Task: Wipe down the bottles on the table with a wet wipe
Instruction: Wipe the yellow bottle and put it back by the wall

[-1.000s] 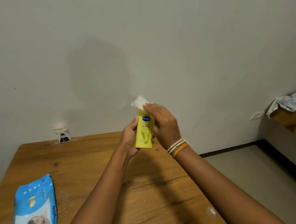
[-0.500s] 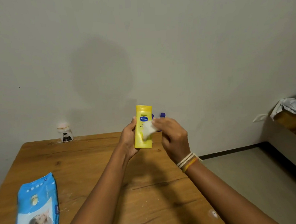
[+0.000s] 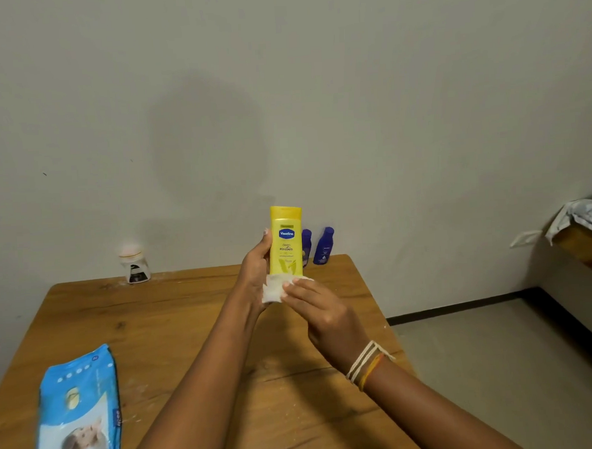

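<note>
At the far left, a blue wet-wipe pack [image 3: 79, 409] lies flat on the wooden table [image 3: 176, 320], near its front left corner. Further back, against the wall, stands a small white jar [image 3: 134, 265] with a dark label.

In the middle, above the table, the left hand [image 3: 256, 272] grips the yellow lotion bottle [image 3: 285, 243] upright, its fingers curled round the bottle's left side and back; only 1 fingertip shows at the bottle's left edge, so how the others lie cannot be told. The bottle's cap points up and its label faces the camera.

At the bottle's base, the right hand [image 3: 321, 312] presses a folded white wet wipe [image 3: 274, 289] against the bottom of the bottle. Its fingers lie close together and nearly straight over the wipe. The wrist carries several thread bands [image 3: 367, 364] in white and orange.

Behind the yellow bottle, 2 small dark blue bottles [image 3: 324, 246] stand upright at the table's back edge, near the wall, the left one partly hidden.

At the far right, crumpled pale cloth [image 3: 585, 214] lies on a separate wooden surface.
</note>
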`<action>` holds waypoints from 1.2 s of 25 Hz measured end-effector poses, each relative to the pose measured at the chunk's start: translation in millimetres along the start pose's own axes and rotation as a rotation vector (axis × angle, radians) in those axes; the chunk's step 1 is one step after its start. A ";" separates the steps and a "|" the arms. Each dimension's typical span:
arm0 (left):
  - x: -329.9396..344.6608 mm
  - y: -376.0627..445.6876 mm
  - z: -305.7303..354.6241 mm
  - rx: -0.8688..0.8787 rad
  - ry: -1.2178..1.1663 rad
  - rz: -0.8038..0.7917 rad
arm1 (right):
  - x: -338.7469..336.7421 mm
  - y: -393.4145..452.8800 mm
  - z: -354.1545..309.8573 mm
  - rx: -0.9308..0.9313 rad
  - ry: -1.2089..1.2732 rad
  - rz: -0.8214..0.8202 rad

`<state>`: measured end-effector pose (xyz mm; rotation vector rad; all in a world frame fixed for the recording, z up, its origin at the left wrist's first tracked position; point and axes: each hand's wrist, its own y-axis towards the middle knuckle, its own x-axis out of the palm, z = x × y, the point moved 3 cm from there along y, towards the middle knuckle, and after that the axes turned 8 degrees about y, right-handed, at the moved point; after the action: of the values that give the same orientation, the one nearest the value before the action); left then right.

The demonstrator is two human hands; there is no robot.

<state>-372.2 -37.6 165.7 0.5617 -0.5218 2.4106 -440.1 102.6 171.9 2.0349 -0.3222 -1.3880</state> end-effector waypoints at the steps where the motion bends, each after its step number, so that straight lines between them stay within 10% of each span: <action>1: -0.1 0.0 -2.0 -0.001 0.002 0.003 | -5.6 0.0 1.8 0.033 0.049 0.053; 5: 3.0 1.0 -8.4 0.077 0.047 0.012 | -38.9 46.8 25.0 0.265 0.240 0.473; 14: 10.6 -9.4 -2.3 -0.022 -0.024 0.044 | -10.3 19.8 -13.1 0.236 0.218 0.154; 22: 15.4 -12.8 -10.1 -0.019 -0.130 -0.109 | -41.9 58.5 9.7 0.467 0.424 0.519; 30: 14.0 -15.4 -5.2 -0.031 -0.256 -0.237 | -1.4 64.0 -13.3 0.315 0.105 0.106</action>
<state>-374.0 -17.1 171.9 0.8748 -0.5644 2.1152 -419.0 59.5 216.3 2.2977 -0.6266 -1.2208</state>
